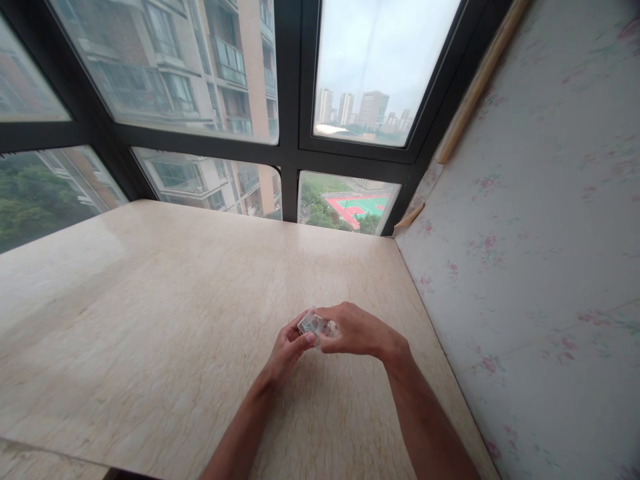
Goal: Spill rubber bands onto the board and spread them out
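A small, clear, box-like object (pixel 312 323) with pale bluish marks is held between my two hands, just over the stone sill. My left hand (pixel 291 343) grips its left side, with the thumb on the near face and the fingers behind. From the right, my right hand (pixel 353 329) closes its thumb and fingers on the other end, where a clear, shiny part (pixel 331 328) shows between them. Whether that part is separate from the box, I cannot tell. The right fingers hide some of the object.
A beige marbled sill (pixel 150 320) spreads under my hands and far to the left. Dark window frames (pixel 290 100) stand along its back edge. A floral-papered wall (pixel 525 267) bounds the right side, with peeling wooden trim (pixel 460 123) by the window. The sill's front edge (pixel 75 460) shows at lower left.
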Demonstrator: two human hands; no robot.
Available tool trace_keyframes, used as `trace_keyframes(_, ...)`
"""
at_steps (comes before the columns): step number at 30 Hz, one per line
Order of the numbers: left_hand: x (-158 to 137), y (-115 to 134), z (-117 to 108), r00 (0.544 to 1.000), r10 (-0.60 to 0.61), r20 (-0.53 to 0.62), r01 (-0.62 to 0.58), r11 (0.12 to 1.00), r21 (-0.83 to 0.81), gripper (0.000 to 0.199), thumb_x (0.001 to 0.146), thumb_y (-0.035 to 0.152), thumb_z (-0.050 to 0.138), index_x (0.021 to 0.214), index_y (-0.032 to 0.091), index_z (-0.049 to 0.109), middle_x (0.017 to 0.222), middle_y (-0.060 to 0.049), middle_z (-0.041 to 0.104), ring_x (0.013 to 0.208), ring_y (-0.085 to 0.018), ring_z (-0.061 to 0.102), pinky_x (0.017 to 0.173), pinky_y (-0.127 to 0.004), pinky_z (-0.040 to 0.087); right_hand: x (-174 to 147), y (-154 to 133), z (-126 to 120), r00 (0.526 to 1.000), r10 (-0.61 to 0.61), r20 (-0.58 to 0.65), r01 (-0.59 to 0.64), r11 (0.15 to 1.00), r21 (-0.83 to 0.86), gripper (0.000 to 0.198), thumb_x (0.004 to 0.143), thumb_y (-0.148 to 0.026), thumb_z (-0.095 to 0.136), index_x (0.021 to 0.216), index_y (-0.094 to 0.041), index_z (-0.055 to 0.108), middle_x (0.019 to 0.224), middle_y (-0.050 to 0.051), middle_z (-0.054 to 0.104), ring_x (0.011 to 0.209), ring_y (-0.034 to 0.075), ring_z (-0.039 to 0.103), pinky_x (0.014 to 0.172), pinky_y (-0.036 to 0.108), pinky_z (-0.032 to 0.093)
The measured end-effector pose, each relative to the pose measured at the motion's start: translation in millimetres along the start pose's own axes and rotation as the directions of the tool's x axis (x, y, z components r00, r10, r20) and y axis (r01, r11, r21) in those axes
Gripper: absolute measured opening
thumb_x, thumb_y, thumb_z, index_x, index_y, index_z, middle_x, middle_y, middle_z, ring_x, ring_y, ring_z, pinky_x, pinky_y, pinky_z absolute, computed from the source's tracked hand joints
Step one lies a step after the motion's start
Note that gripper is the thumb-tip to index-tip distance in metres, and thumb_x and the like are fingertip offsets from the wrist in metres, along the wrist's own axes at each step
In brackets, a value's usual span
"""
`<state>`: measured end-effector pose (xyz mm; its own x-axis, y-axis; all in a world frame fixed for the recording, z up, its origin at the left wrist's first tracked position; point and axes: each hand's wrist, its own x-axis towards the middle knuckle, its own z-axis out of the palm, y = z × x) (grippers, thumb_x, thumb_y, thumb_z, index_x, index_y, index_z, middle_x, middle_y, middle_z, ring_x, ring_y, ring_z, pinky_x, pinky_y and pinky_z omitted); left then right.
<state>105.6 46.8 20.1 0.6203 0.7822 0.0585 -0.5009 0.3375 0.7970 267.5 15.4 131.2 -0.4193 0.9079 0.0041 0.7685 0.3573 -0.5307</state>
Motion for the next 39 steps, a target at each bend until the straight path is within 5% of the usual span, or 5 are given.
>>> trace_keyframes(24, 0, -4, -4, 0.999, 0.031, 0.006, -0.031, 0.999, 0.004, 0.053, 0.075, 0.029, 0.07, 0.126, 0.018, 0.057, 0.118, -0.014, 0.063, 0.112, -0.03, 0.056, 0.094, -0.041, 0.042, -2, 10, -3, 1.0, 0.017, 0.025, -0.021, 0.984, 0.179, 0.018, 0.076, -0.019, 0.054, 0.088, -0.018, 0.067, 0.067, -0.005, 0.055, 0.057, 0.007, 0.04, 0.051, 0.018, 0.029)
trace_keyframes(33, 0, -6, -10, 0.999, 0.031, 0.032, -0.029, 0.996, -0.08, 0.052, 0.078, 0.03, 0.068, 0.127, 0.019, 0.055, 0.118, -0.014, 0.063, 0.112, -0.031, 0.057, 0.095, -0.044, 0.041, -1, 20, -8, 1.0, 0.005, 0.015, -0.01, 0.927, 0.374, 0.039, 0.078, -0.016, 0.049, 0.113, -0.019, 0.065, 0.084, -0.001, 0.064, 0.061, 0.008, 0.048, 0.056, 0.019, 0.04)
trace_keyframes(39, 0, -2, -7, 0.999, 0.03, 0.02, -0.026, 0.984, -0.174, 0.054, 0.078, 0.032, 0.066, 0.129, 0.018, 0.053, 0.122, -0.014, 0.061, 0.115, -0.032, 0.055, 0.1, -0.047, 0.037, 0, 26, -5, 0.998, 0.01, -0.056, 0.013, 0.915, 0.403, 0.036, 0.077, -0.016, 0.052, 0.11, -0.017, 0.067, 0.097, 0.002, 0.068, 0.077, 0.013, 0.058, 0.068, 0.023, 0.048)
